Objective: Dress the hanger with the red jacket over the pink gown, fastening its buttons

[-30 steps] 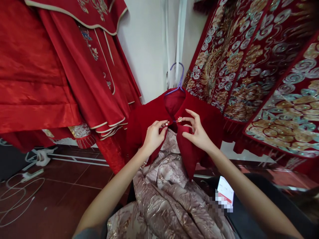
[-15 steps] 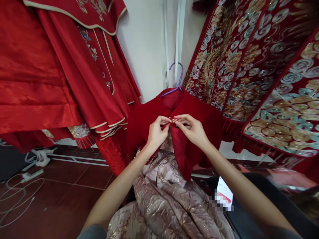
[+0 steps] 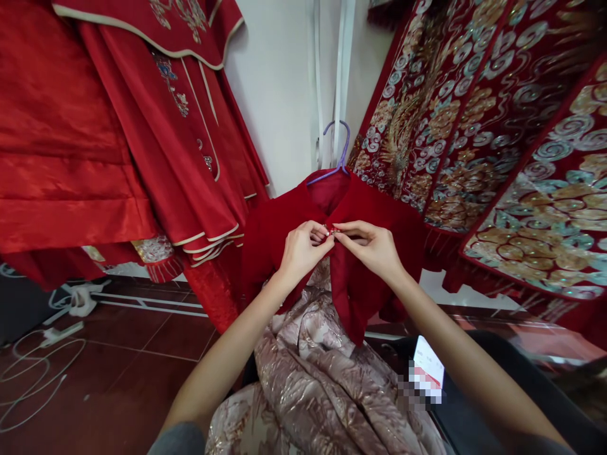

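Red jacket (image 3: 275, 237) on purple hanger (image 3: 339, 148), left hand (image 3: 301, 249) and right hand (image 3: 374, 249) pinching its collar clasp (image 3: 332, 231), tag (image 3: 429, 366) unreadable

The clasp (image 3: 331, 232) is nearly all hidden under the pinching fingertips (image 3: 339, 225) of the left hand (image 3: 300, 251) and right hand (image 3: 375, 250); its form is too small to tell. The purple hanger (image 3: 337, 148) shows only its hook, the rest buried in the red jacket (image 3: 270, 240). The card (image 3: 428, 373) at near right has its print blurred out. The brocade cloth (image 3: 313, 379) runs off the near edge. The red robes (image 3: 71, 158) at left are cut by the top and left edges.
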The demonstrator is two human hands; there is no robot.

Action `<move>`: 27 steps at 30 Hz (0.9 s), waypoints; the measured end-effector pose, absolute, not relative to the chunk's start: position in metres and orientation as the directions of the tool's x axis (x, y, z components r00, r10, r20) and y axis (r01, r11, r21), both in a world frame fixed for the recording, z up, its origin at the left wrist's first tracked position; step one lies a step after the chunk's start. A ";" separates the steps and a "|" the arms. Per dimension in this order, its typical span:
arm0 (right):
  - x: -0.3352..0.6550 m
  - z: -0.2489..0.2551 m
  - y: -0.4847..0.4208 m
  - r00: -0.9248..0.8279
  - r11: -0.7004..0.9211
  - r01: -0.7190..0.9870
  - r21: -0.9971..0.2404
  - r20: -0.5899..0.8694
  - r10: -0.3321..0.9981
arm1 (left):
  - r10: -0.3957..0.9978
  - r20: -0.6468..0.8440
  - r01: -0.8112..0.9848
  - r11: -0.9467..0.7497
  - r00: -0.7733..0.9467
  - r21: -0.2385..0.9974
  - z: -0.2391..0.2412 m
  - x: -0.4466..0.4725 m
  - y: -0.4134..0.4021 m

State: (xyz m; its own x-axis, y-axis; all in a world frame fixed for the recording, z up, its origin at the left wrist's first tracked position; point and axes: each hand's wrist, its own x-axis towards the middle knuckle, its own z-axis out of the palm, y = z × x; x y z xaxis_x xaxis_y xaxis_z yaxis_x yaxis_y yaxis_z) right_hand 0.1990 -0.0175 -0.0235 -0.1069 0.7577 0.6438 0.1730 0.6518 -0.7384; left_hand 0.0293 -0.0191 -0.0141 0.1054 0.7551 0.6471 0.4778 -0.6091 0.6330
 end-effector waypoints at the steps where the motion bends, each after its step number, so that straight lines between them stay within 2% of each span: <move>1: 0.199 -0.023 -0.016 -0.106 0.645 0.166 -0.746 0.637 0.764 | 0.753 0.648 0.489 -0.611 0.115 0.622 -0.014 0.029 -0.018; 6: 0.198 -0.023 -0.009 -0.089 0.635 0.147 -0.759 0.629 0.772 | 0.722 0.675 0.521 -0.639 0.152 0.566 -0.015 0.026 -0.019; 11: 0.199 -0.020 -0.010 -0.098 0.630 0.121 -0.767 0.622 0.777 | 0.691 0.692 0.615 -0.643 0.208 0.457 -0.012 0.024 -0.023; 19: 0.201 -0.018 -0.012 -0.105 0.637 0.154 -0.755 0.629 0.770 | 0.694 0.617 0.732 -0.627 0.371 0.265 0.006 0.027 -0.023; 27: 0.204 -0.019 -0.007 -0.112 0.634 0.171 -0.754 0.625 0.773 | 0.694 0.584 0.716 -0.649 0.421 0.256 0.011 0.025 -0.022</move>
